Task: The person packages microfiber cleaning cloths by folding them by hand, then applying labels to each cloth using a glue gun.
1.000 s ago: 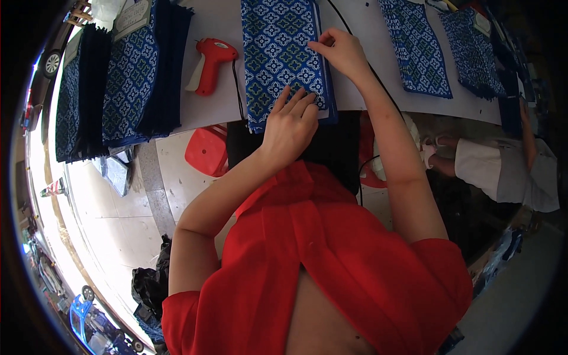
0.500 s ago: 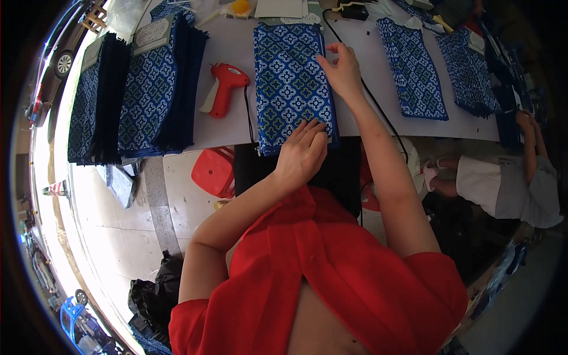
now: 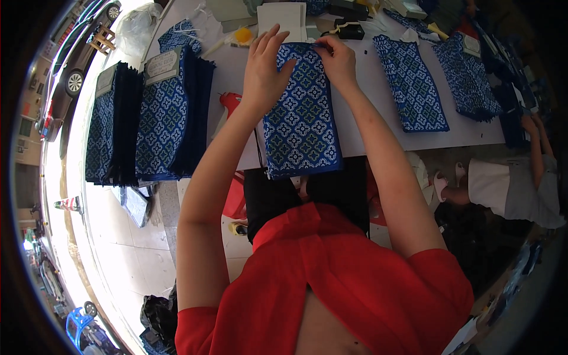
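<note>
A folded blue patterned cloth [image 3: 302, 112] lies in front of me, its near end hanging slightly over the table edge. At its far right corner my right hand [image 3: 338, 62] is closed, thumb and fingers pinched on the cloth's edge. My left hand [image 3: 265, 74] is held over the far left part of the cloth, fingers stretched and apart, holding nothing. Beyond the cloth sits a stack of pale cards [image 3: 279, 22]. My left forearm partly hides a red tagging or glue gun [image 3: 229, 102], only its upper end showing.
Two stacks of carded blue cloths [image 3: 158, 118] stand at left. More folded cloths [image 3: 411, 86] lie at right, with a black box [image 3: 346, 28] and cable at the back. A person's hands [image 3: 532, 121] work at the far right. A red stool [image 3: 235, 198] is below the table.
My left hand has moved from the cloth's near end up to its far left side. My right hand has gone to the far right corner and pinched it. The view has shifted slightly.
</note>
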A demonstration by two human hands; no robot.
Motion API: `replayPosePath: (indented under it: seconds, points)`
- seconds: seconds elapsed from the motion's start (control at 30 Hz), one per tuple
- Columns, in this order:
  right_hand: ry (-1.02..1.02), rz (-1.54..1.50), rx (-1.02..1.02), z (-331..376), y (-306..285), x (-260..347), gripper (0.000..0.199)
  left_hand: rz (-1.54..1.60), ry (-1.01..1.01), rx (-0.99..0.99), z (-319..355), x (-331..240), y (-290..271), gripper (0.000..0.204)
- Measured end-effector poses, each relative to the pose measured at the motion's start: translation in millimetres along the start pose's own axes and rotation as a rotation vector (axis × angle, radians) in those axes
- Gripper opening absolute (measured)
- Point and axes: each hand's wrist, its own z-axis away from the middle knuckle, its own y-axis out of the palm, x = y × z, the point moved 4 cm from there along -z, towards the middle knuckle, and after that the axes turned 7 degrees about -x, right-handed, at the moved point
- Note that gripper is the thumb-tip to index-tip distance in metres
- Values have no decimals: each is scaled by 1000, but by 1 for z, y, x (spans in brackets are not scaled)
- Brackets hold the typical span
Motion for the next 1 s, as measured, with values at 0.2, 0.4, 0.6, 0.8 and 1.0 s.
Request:
replayPosePath:
  seconds: [0.2,0.4,0.6,0.8,1.0]
  points:
    - [-40,-619,48,-18,-29,39,24,291,-21,548,-67,3,22,25]
    - [41,-774,132,5,-65,83,37,291,-138,598,-94,-18,-36,27]
    - [264,-717,486,33,-83,87,19,311,-83,363,-99,-21,-101,28]
    - [82,-527,396,25,-116,106,16,788,-442,340,-69,-25,-124,18]
    - [91,-281,468,25,-150,79,15,923,-576,24,-42,-9,-146,13]
